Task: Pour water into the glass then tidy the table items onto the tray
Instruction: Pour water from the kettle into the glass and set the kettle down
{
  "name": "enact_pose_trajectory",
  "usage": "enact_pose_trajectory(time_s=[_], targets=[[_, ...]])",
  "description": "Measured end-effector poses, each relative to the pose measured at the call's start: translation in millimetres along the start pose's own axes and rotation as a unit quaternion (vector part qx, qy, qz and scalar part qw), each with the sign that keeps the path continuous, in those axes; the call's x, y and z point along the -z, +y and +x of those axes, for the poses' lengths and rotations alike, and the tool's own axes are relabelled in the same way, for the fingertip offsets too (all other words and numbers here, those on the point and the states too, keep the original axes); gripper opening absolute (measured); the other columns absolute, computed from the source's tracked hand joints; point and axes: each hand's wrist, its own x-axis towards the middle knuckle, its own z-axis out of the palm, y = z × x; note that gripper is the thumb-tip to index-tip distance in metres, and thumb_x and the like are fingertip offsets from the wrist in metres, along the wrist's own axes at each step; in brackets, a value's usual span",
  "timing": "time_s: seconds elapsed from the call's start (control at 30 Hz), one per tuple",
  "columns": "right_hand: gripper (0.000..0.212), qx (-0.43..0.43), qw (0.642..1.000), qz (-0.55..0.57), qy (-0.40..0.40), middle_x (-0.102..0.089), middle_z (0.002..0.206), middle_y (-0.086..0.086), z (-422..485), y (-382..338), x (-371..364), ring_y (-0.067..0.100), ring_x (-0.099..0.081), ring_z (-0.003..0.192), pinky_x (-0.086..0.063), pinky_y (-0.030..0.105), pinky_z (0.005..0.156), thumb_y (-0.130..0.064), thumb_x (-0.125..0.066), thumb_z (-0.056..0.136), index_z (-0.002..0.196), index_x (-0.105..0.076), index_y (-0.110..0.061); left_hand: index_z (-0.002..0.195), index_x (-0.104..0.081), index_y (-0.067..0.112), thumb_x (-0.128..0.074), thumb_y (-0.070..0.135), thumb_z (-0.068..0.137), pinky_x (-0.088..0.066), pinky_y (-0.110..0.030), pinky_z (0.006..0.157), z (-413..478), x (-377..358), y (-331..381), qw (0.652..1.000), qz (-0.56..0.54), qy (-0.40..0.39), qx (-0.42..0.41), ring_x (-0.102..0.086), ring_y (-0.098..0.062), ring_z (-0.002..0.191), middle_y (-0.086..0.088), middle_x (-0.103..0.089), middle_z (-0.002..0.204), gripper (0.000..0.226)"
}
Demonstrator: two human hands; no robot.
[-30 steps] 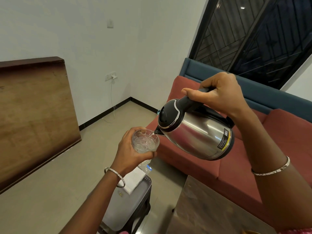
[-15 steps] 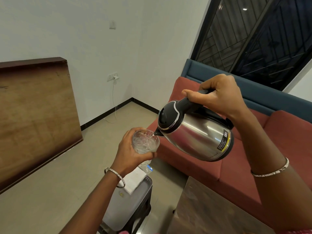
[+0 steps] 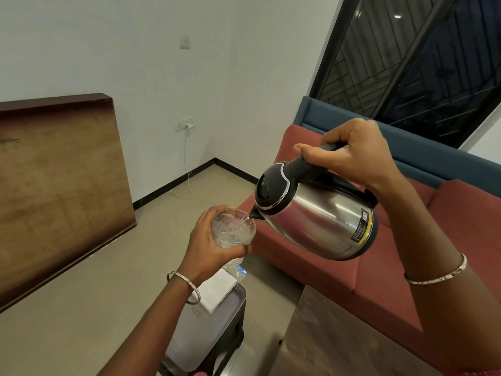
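While right hand (image 3: 357, 156) grips tilted steel kettle (image 3: 322, 215) by black handle, left hand (image 3: 211, 242) cups clear round glass (image 3: 233, 229)

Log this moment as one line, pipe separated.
step: pouring water | left hand: holds glass | right hand: grips tilted electric kettle by handle | spout: at glass rim

Glossy steel kettle (image 3: 320, 223), clear glass (image 3: 233, 227), seemingly matt cloth sofa (image 3: 461, 221).
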Motion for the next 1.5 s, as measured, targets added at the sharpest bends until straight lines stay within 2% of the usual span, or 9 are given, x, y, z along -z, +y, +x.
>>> enact_pose_trajectory(time_s=[0.13,0.3,0.43,0.53,0.73,0.93,1.17,1.5], targets=[[0.060,0.006,1.000,0.003,0.001,-0.049,0.044,0.005,-0.3,1.4,-0.5,0.018,-0.041,0.043,-0.032,0.029,0.044,-0.070,-0.065,0.074,0.051,-0.062,-0.014,0.116,-0.054,0.038,-0.086,0.043,0.046,-0.049,-0.008,0.076,-0.2,0.1,-0.6,1.000,0.006,0.000,0.004,-0.057,0.000,0.106,0.016,-0.059,0.116,0.077],[0.057,0.007,1.000,0.006,-0.001,-0.050,0.044,0.003,-0.5,3.3,-0.9,0.017,-0.043,0.043,-0.032,0.027,0.043,-0.069,-0.067,0.074,0.052,-0.064,-0.016,0.117,-0.054,0.038,-0.086,0.045,0.047,-0.048,-0.004,0.075,-1.0,-1.0,0.2,1.000,0.007,-0.005,0.005,-0.055,0.004,0.106,0.017,-0.058,0.116,0.078],[0.057,0.009,1.000,0.001,0.002,-0.052,0.045,0.005,-0.3,5.3,-1.6,0.023,-0.049,0.046,-0.036,0.032,0.043,-0.069,-0.066,0.074,0.054,-0.066,-0.016,0.117,-0.053,0.039,-0.086,0.045,0.047,-0.048,-0.004,0.074,-1.0,-1.8,1.1,1.000,0.011,-0.004,0.003,-0.054,0.006,0.106,0.019,-0.057,0.115,0.078],[0.057,0.005,1.000,0.006,0.005,-0.050,0.044,0.003,0.3,7.3,-1.5,0.017,-0.043,0.043,-0.032,0.028,0.043,-0.068,-0.067,0.075,0.053,-0.065,-0.016,0.117,-0.053,0.039,-0.086,0.045,0.046,-0.047,-0.003,0.074,-1.1,-2.4,0.8,1.000,0.012,-0.002,0.007,-0.054,0.007,0.106,0.019,-0.057,0.115,0.078],[0.053,0.007,1.000,0.011,0.001,-0.050,0.043,0.000,-0.1,7.3,-2.9,0.013,-0.043,0.043,-0.033,0.027,0.044,-0.067,-0.067,0.074,0.051,-0.064,-0.020,0.117,-0.054,0.037,-0.086,0.045,0.046,-0.048,-0.005,0.076,-1.9,-4.8,2.2,1.000,0.012,0.002,0.011,-0.057,0.000,0.106,0.015,-0.058,0.116,0.078],[0.061,0.007,1.000,0.003,-0.004,-0.045,0.043,0.004,0.8,8.0,-4.3,0.013,-0.037,0.043,-0.033,0.031,0.044,-0.069,-0.066,0.073,0.049,-0.060,-0.013,0.118,-0.054,0.034,-0.086,0.042,0.047,-0.047,-0.004,0.075,-0.8,-8.3,3.9,1.000,0.009,0.000,0.013,-0.058,-0.009,0.108,0.011,-0.059,0.118,0.079],[0.063,0.017,1.000,-0.014,-0.012,-0.049,0.046,0.009,1.2,7.3,-4.4,0.027,-0.048,0.048,-0.042,0.039,0.045,-0.071,-0.065,0.072,0.051,-0.061,-0.012,0.119,-0.053,0.033,-0.086,0.044,0.048,-0.047,-0.003,0.074,-0.6,-10.8,2.9,1.000,0.012,0.001,0.017,-0.056,-0.007,0.108,0.011,-0.057,0.118,0.080],[0.063,0.020,0.999,-0.021,-0.016,-0.052,0.048,0.010,0.1,8.4,-3.0,0.028,-0.051,0.049,-0.045,0.040,0.046,-0.071,-0.064,0.072,0.053,-0.063,-0.012,0.119,-0.051,0.038,-0.084,0.048,0.047,-0.048,-0.004,0.074,-2.5,-12.4,3.0,1.000,0.018,0.007,0.021,-0.054,0.000,0.108,0.017,-0.055,0.117,0.080]])
